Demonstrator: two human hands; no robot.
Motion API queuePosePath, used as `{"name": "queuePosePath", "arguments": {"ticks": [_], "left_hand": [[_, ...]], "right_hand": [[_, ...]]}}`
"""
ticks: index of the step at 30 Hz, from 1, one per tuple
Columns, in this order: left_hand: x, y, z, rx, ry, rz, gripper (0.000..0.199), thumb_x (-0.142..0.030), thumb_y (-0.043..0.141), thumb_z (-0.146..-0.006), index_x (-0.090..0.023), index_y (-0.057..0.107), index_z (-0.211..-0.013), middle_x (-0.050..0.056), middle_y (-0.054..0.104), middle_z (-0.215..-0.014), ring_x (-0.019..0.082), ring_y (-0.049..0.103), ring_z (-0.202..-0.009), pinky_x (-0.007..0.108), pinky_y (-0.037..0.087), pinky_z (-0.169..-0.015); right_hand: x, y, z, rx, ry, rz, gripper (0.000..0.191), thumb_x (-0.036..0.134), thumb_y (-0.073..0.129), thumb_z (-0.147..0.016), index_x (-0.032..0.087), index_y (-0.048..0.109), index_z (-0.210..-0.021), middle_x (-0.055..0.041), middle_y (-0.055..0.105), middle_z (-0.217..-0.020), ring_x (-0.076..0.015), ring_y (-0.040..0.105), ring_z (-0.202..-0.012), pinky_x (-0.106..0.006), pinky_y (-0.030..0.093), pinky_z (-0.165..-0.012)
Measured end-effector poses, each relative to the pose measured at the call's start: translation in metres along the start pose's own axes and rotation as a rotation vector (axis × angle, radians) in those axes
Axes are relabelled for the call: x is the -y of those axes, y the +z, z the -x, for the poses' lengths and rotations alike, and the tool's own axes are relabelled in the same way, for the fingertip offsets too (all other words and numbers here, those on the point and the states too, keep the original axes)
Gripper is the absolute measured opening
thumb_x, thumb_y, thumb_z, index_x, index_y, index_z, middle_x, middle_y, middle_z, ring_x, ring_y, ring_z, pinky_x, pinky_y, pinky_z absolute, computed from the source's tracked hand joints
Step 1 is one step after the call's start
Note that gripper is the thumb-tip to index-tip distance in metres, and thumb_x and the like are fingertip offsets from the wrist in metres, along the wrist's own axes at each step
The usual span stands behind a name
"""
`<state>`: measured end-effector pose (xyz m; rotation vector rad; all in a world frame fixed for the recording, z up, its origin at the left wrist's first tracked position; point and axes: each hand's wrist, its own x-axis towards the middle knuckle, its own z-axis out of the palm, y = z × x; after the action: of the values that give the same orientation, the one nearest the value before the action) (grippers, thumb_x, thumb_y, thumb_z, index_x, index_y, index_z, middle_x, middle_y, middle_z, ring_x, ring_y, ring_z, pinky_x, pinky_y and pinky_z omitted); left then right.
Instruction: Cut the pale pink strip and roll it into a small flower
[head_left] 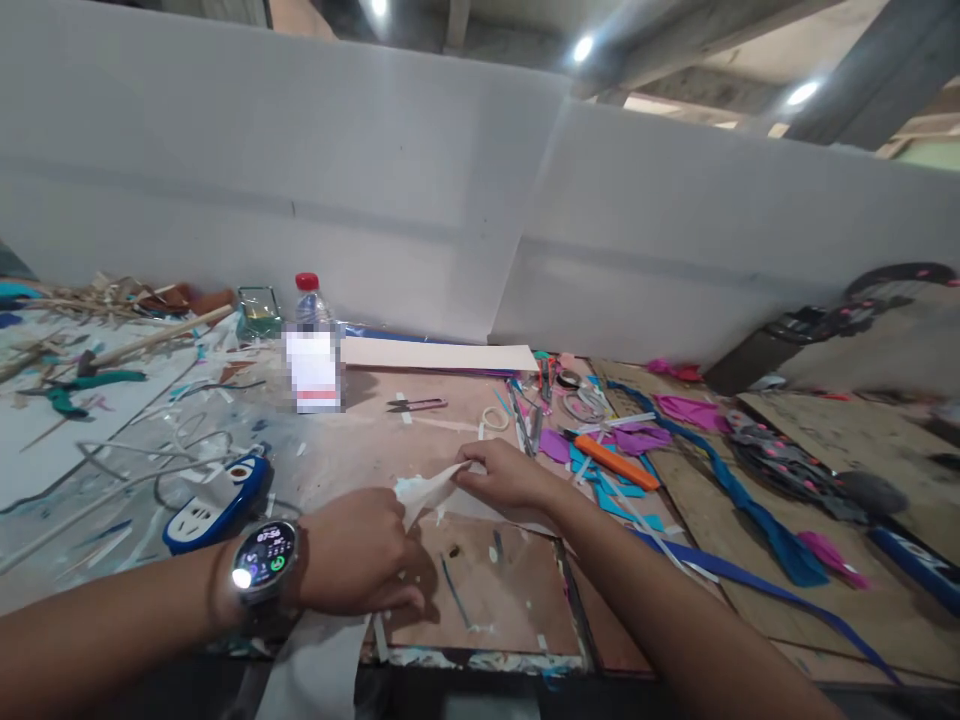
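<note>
My right hand (499, 475) pinches one end of a thin white paper strip (431, 492) between thumb and fingers. The strip stretches to my left hand (356, 550), whose curled fingers close on it from above. Below that hand a white length, which looks like the same strip, hangs over the table's front edge. A round smartwatch (266, 562) sits on my left wrist. To the left of the watch lies a blue and white power strip (217, 500) with a white plug in it. An orange utility knife (611, 460) rests just beyond my right forearm.
Thread snips (416, 404), a tape ring (495, 418) and a red-capped bottle (307, 300) are farther back. Green-handled pliers (75, 390) and sticks lie left. Blue ribbon (720, 460) and coloured scraps are right. A white partition (337, 170) closes the back.
</note>
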<state>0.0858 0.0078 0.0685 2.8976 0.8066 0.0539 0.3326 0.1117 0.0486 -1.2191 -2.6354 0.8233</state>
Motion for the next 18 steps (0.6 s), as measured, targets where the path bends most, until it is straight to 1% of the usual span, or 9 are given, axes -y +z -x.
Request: {"name": "queuePosePath", "arguments": {"ticks": [1, 4, 6, 7, 9, 11, 14, 16, 18], "left_hand": [[0.004, -0.002, 0.002, 0.025, -0.077, 0.023, 0.037, -0.054, 0.056, -0.097, -0.023, 0.072, -0.087, 0.006, 0.069, -0.070, 0.024, 0.065, -0.068, 0.036, 0.044, -0.062], [0.006, -0.004, 0.003, 0.059, -0.334, -0.038, 0.065, -0.075, 0.045, -0.092, -0.017, 0.072, -0.089, 0.015, 0.072, -0.079, 0.032, 0.068, -0.076, 0.041, 0.047, -0.064], [0.001, -0.004, 0.001, 0.081, -0.362, -0.042, 0.067, -0.080, 0.050, -0.086, -0.017, 0.072, -0.089, 0.015, 0.072, -0.081, 0.036, 0.069, -0.080, 0.045, 0.050, -0.069], [-0.002, -0.004, -0.001, 0.092, -0.345, -0.031, 0.060, -0.076, 0.055, -0.085, -0.018, 0.071, -0.088, 0.014, 0.073, -0.080, 0.036, 0.069, -0.080, 0.046, 0.050, -0.069], [-0.005, -0.005, -0.004, 0.127, -0.309, -0.011, 0.032, -0.049, 0.055, -0.095, -0.021, 0.071, -0.091, 0.011, 0.073, -0.077, 0.033, 0.070, -0.076, 0.042, 0.048, -0.067], [-0.002, -0.010, -0.005, 0.172, -0.298, -0.004, 0.023, -0.034, 0.054, -0.094, -0.021, 0.069, -0.082, 0.009, 0.072, -0.071, 0.029, 0.069, -0.068, 0.038, 0.045, -0.063], [0.012, -0.024, 0.000, 0.140, -0.357, -0.042, 0.012, -0.026, 0.058, -0.088, -0.020, 0.066, -0.080, 0.009, 0.073, -0.077, 0.028, 0.070, -0.075, 0.036, 0.042, -0.064], [0.022, -0.038, 0.006, 0.114, -0.371, -0.018, 0.015, -0.027, 0.053, -0.093, -0.021, 0.063, -0.083, 0.007, 0.073, -0.081, 0.025, 0.068, -0.077, 0.033, 0.040, -0.064], [0.029, -0.051, 0.012, 0.118, -0.398, 0.036, 0.016, -0.029, 0.049, -0.097, -0.023, 0.061, -0.088, 0.004, 0.071, -0.080, 0.021, 0.065, -0.071, 0.031, 0.036, -0.061]], "right_hand": [[-0.004, -0.001, 0.003, 0.004, -0.014, -0.022, 0.017, 0.030, 0.063, -0.090, 0.017, 0.072, -0.094, -0.0046, 0.075, -0.091, -0.0194, 0.068, -0.084, -0.025, 0.045, -0.073], [-0.012, -0.005, 0.009, 0.035, -0.050, -0.079, 0.016, 0.031, 0.065, -0.090, 0.019, 0.072, -0.096, -0.0037, 0.075, -0.094, -0.0198, 0.068, -0.087, -0.026, 0.047, -0.076], [-0.016, -0.006, 0.011, 0.055, -0.066, -0.111, 0.018, 0.032, 0.063, -0.092, 0.019, 0.072, -0.099, -0.0044, 0.075, -0.097, -0.0204, 0.068, -0.090, -0.027, 0.048, -0.079], [-0.018, -0.006, 0.011, 0.055, -0.076, -0.131, 0.019, 0.033, 0.062, -0.093, 0.019, 0.072, -0.102, -0.0050, 0.075, -0.100, -0.0209, 0.068, -0.092, -0.028, 0.049, -0.082], [-0.021, -0.005, 0.010, 0.028, -0.098, -0.174, 0.023, 0.035, 0.061, -0.094, 0.019, 0.071, -0.107, -0.0058, 0.075, -0.106, -0.0217, 0.068, -0.097, -0.031, 0.049, -0.088], [-0.024, -0.003, 0.009, -0.002, -0.110, -0.206, 0.024, 0.037, 0.060, -0.095, 0.020, 0.071, -0.109, -0.0055, 0.074, -0.107, -0.0220, 0.068, -0.098, -0.031, 0.048, -0.089], [-0.030, -0.002, 0.010, 0.019, -0.061, -0.313, 0.027, 0.042, 0.062, -0.094, 0.018, 0.070, -0.104, -0.0055, 0.072, -0.101, -0.0219, 0.066, -0.093, -0.031, 0.049, -0.083], [-0.035, -0.005, 0.012, 0.067, 0.032, -0.538, 0.037, 0.050, 0.064, -0.091, 0.019, 0.067, -0.111, -0.0040, 0.071, -0.096, -0.0197, 0.066, -0.083, -0.028, 0.050, -0.072], [-0.039, -0.012, 0.014, 0.122, 0.128, -0.781, 0.052, 0.058, 0.069, -0.085, 0.021, 0.060, -0.121, -0.0007, 0.069, -0.088, -0.0161, 0.063, -0.070, -0.024, 0.047, -0.060]]}}
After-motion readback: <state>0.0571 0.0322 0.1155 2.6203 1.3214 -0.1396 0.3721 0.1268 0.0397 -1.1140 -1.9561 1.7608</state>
